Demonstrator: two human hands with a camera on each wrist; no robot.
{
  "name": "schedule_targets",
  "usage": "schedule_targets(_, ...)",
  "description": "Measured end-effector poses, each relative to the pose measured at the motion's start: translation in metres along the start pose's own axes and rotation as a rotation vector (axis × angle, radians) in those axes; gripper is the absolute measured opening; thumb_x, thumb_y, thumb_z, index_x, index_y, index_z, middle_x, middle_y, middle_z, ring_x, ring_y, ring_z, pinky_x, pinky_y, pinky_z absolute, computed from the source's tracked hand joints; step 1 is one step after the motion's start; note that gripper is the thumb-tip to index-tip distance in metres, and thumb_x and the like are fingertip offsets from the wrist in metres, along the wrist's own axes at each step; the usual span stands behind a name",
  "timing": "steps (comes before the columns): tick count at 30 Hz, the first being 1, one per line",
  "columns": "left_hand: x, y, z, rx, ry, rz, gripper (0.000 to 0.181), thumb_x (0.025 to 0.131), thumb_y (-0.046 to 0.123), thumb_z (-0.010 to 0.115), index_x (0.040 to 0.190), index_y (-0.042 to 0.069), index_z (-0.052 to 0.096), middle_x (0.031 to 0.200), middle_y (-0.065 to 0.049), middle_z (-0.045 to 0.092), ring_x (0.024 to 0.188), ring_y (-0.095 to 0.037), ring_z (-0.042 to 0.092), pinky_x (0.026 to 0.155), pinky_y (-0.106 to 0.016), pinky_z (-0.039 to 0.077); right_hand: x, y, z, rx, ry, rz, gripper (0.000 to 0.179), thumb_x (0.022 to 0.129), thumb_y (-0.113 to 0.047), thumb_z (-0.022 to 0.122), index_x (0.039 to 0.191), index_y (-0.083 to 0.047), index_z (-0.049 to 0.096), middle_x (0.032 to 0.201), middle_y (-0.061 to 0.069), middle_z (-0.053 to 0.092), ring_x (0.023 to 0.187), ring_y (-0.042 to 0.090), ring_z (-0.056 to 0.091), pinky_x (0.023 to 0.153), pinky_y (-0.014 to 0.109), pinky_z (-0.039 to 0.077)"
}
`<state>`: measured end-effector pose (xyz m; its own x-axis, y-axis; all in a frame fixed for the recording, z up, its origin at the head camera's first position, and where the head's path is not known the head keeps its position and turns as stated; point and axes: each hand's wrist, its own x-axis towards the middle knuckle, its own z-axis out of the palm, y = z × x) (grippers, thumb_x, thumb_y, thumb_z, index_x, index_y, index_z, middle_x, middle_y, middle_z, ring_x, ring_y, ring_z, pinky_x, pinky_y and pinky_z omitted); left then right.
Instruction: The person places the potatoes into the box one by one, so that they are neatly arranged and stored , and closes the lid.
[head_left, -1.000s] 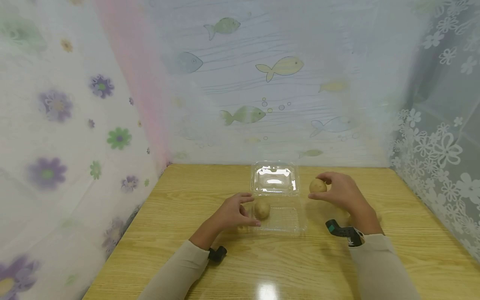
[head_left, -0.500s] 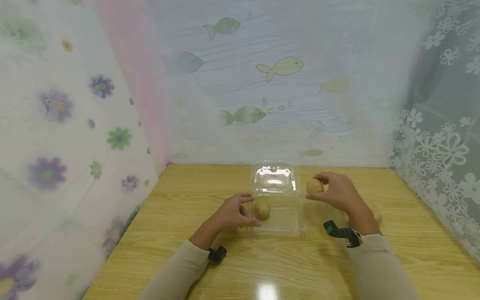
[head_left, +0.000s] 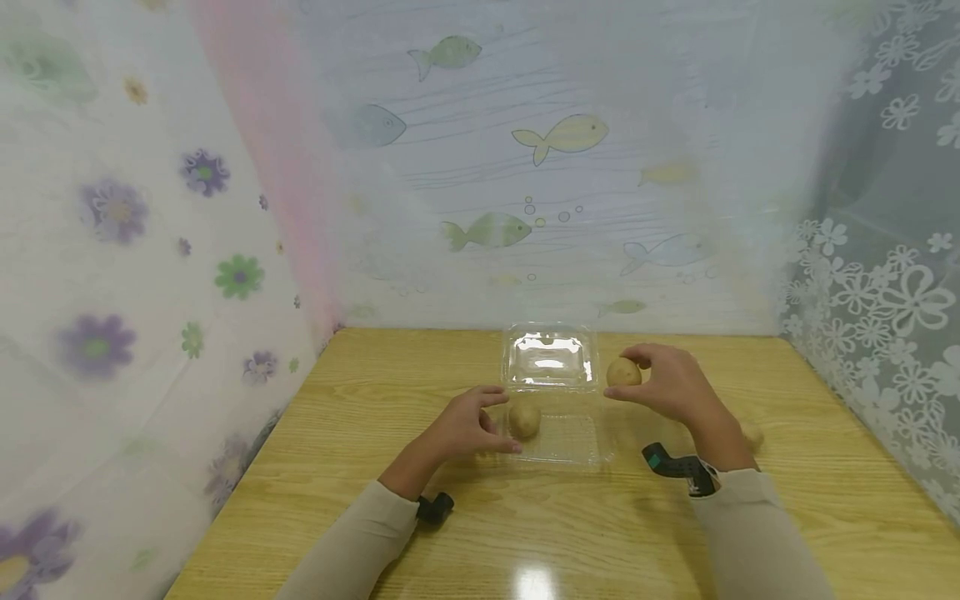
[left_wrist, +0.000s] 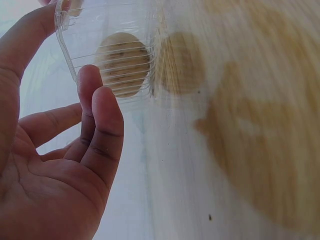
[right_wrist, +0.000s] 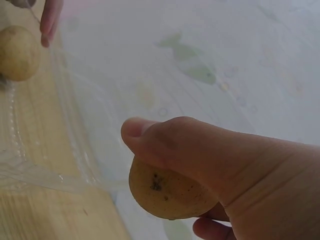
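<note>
In the head view a clear plastic clamshell container (head_left: 570,457) lies on the table with its lid (head_left: 551,385) folded back. A potato (head_left: 524,418) sits in the left part of its base; the left wrist view shows this potato (left_wrist: 123,65) through the ribbed wall. My left hand (head_left: 463,427) holds the base's left side, thumb near the front corner and index finger near the back one. Right of the container, my right hand (head_left: 671,385) pinches another potato (head_left: 623,372) between thumb and fingers. Dark specks mark this potato (right_wrist: 167,192) in the right wrist view.
A further potato (head_left: 752,434) lies on the table, partly behind my right wrist. The wooden table (head_left: 600,533) meets a fish-patterned curtain (head_left: 480,167) at the back. Flowered curtains (head_left: 150,275) hang on both sides.
My right hand has moved slightly left with its potato, closer to the container. More of the potato behind my right wrist shows. My left hand has stayed in place.
</note>
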<state>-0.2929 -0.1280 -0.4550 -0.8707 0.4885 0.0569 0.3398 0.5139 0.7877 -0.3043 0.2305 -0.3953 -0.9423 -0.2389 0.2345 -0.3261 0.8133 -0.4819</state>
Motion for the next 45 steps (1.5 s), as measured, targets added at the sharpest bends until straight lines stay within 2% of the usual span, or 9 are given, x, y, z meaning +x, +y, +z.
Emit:
schedule_targets(11, 0.0, -0.001, 0.0, 0.025, 0.003, 0.005, 0.094, 0.075, 0.041, 0.094, 0.153, 0.008, 0.051, 0.16, -0.002, 0.046, 0.075, -0.01, 0.068, 0.066, -0.027, 0.057, 0.001, -0.006, 0.005, -0.01, 0.013, -0.023, 0.073, 0.078, -0.055, 0.088, 0.129, -0.007, 0.07, 0.124, 0.015, 0.073, 0.116, 0.039, 0.066, 0.094, 0.059, 0.053)
schedule_targets(18, 0.0, -0.003, 0.001, 0.034, 0.003, -0.001, 0.095, 0.075, 0.042, 0.094, 0.153, 0.008, 0.051, 0.162, -0.001, 0.044, 0.076, -0.01, 0.068, 0.066, -0.028, 0.058, 0.003, -0.008, 0.008, 0.004, 0.01, -0.027, 0.073, 0.077, -0.056, 0.088, 0.129, -0.007, 0.07, 0.121, 0.011, 0.073, 0.112, 0.034, 0.067, 0.092, 0.055, 0.055)
schedule_targets(27, 0.001, -0.003, 0.001, 0.027, 0.001, -0.003, 0.094, 0.075, 0.041, 0.094, 0.153, 0.009, 0.052, 0.162, -0.001, 0.043, 0.075, -0.011, 0.069, 0.067, -0.029, 0.058, 0.004, -0.009, 0.014, 0.041, -0.01, -0.033, 0.07, 0.077, -0.053, 0.089, 0.127, -0.008, 0.07, 0.118, 0.009, 0.072, 0.105, 0.029, 0.066, 0.081, 0.045, 0.058)
schedule_targets(45, 0.001, -0.003, 0.001, 0.014, -0.006, -0.001, 0.094, 0.075, 0.042, 0.094, 0.152, 0.009, 0.052, 0.162, -0.002, 0.043, 0.075, -0.011, 0.069, 0.067, -0.028, 0.059, 0.006, -0.015, 0.021, 0.064, -0.017, -0.051, 0.071, 0.079, -0.046, 0.09, 0.132, -0.005, 0.067, 0.122, 0.011, 0.07, 0.103, 0.028, 0.068, 0.08, 0.043, 0.059)
